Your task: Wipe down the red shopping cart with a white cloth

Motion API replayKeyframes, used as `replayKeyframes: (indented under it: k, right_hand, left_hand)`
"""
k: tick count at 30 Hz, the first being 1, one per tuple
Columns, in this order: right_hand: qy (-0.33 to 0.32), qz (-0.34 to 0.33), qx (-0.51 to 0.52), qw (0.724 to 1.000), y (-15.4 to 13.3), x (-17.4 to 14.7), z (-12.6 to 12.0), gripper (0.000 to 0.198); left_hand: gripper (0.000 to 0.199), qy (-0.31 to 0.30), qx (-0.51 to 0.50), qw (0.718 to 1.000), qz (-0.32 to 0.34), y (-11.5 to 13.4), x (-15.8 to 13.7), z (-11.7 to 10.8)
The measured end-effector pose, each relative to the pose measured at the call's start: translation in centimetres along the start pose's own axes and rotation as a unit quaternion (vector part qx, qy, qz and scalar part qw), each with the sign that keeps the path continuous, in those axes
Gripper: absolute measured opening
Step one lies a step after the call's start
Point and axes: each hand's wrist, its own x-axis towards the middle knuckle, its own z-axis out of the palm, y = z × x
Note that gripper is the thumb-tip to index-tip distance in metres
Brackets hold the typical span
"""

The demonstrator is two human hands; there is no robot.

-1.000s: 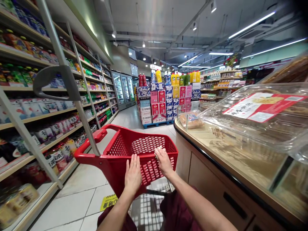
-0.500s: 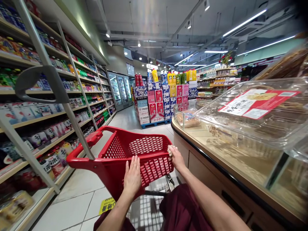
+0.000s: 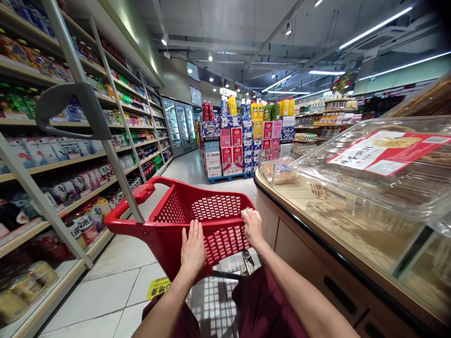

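Right hand (image 3: 253, 227) pinches a crumpled whitish wad (image 3: 244, 212), having slid along the red plastic cart (image 3: 168, 241); little rim seemingly remains ahead.

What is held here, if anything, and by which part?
The right grip holds a crumpled whitish wad; which part cannot be told. The open left grip holds nothing.

A red shopping cart (image 3: 162, 246) has an open top, leaving room for a hand to pass over its near rim beside the left hand (image 3: 193, 249). At its handle end, a slanting metal pole (image 3: 123, 178) with a grey grip (image 3: 94, 115) stands in the way. At the other end, the right hand (image 3: 252, 227) takes up room near the bench (image 3: 296, 253). Shelves (image 3: 73, 205) wall the left; beyond, floor (image 3: 183, 171) runs open to stacked boxes (image 3: 243, 145).
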Motion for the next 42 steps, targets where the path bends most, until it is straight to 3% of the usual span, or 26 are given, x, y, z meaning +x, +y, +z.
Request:
replayKeyframes:
  k: [4, 9, 13, 16, 19, 21, 26, 28, 31, 33, 37, 39, 42]
  right_hand:
    - [-0.059, -0.098, 0.028, 0.993, -1.8, 0.3, 0.7, 0.045]
    - [-0.007, 0.002, -0.005, 1.000, -0.9, 0.6, 0.1, 0.038]
    - [-0.032, -0.066, 0.017, 0.997, -3.6, 0.3, 1.6, 0.040]
    - [-0.063, -0.099, 0.028, 0.993, -3.6, 0.0, 1.6, 0.047]
    - [-0.031, 0.001, 0.000, 1.000, -2.0, 0.0, 0.9, 0.043]
    - [-0.007, 0.032, -0.003, 0.999, -2.2, 0.1, 1.0, 0.040]
    - [-0.073, -0.101, 0.056, 0.991, -5.9, 0.3, 1.8, 0.050]
    - [-0.101, -0.069, 0.045, 0.991, -5.7, 0.4, 1.3, 0.049]
    - [-0.082, 0.026, 0.003, 0.996, -5.2, 0.6, 1.0, 0.040]
    - [-0.067, 0.007, 0.010, 0.998, -6.3, 0.6, 1.5, 0.040]
    - [-0.095, -0.115, 0.075, 0.986, -9.3, 0.5, 2.7, 0.049]
    - [-0.102, -0.099, 0.073, 0.987, -9.1, 0.5, 2.5, 0.047]
    - [-0.080, -0.026, 0.039, 0.996, -8.6, 0.4, 2.3, 0.043]
  left_hand:
    - [0.060, -0.006, -0.003, 1.000, 0.012, -0.5, -0.2, -0.3]
    - [0.063, -0.007, 0.001, 1.000, 0.007, -1.1, -0.5, -0.6]
    - [0.060, 0.003, 0.006, 1.000, 0.022, -1.6, -0.5, -0.6]
    - [0.060, 0.018, 0.006, 1.000, 0.009, -2.4, -0.7, -0.5]
    - [0.062, 0.023, 0.005, 1.000, 0.005, -2.9, -0.9, -0.3]
    - [0.063, 0.025, 0.004, 1.000, 0.010, -2.9, -0.9, -0.2]
    - [0.062, 0.039, 0.004, 0.999, 0.008, -4.2, -0.7, -0.8]
    - [0.062, 0.045, 0.010, 0.999, -0.004, -5.3, -0.8, -1.2]
    - [0.063, 0.041, 0.019, 0.999, 0.007, -6.4, -1.0, -1.5]
    - [0.062, 0.038, 0.023, 0.999, 0.012, -6.6, -1.2, -1.5]
    - [0.062, 0.046, 0.016, 0.999, 0.003, -7.2, -1.5, -2.1]
    - [0.062, 0.060, 0.016, 0.998, -0.012, -8.0, -1.8, -2.4]
    - [0.063, 0.068, 0.020, 0.997, -0.019, -9.1, -2.4, -2.5]
